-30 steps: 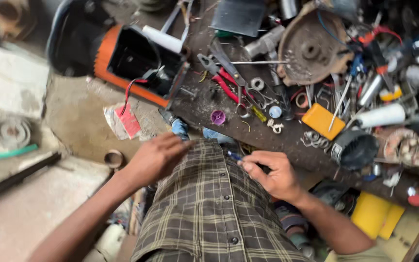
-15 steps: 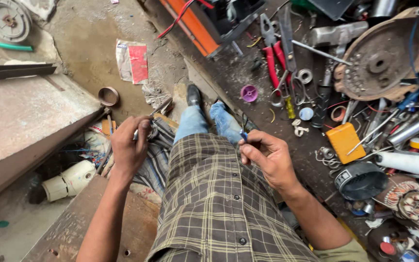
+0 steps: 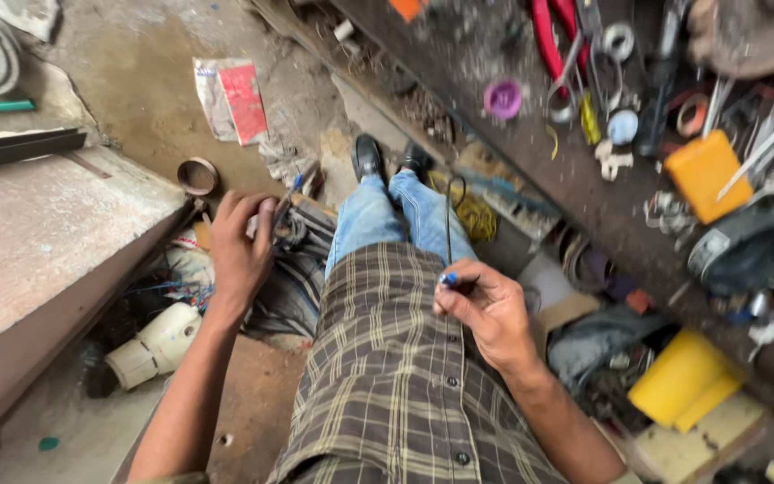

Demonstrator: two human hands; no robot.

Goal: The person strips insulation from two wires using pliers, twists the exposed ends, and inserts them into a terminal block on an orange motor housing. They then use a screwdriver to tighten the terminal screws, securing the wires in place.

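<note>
right hand (image 3: pixel 485 309) is pinched shut around a thin dark metal rod (image 3: pixel 448 224), thumb and fingers closed tight on its lower end where there's a little blue bit (image 3: pixel 448 279) right at the fingertips, and the rod runs straight up and away from the grip over the jeans (image 3: pixel 396 220), ending in a small hook up near the black shoes (image 3: pixel 387 159). Just past that hook there's a tangle of yellow wire (image 3: pixel 475 215). Left hand (image 3: pixel 242 246) is out to the side, well apart from the right, fingers curled down onto a slim blue-tipped tool (image 3: pixel 287 199) that pokes up past its fingertips, looks like it's gripping it but can't tell how firmly. Beyond that hand a metal ring (image 3: pixel 196 176) sits on the dirt floor, and below the wrist there's a white plastic cylinder (image 3: pixel 156 345). Off to the right of the rod hand is the cluttered workbench (image 3: pixel 584 193) with an orange box (image 3: pixel 705 175) and a purple cap (image 3: pixel 503 99)
</note>
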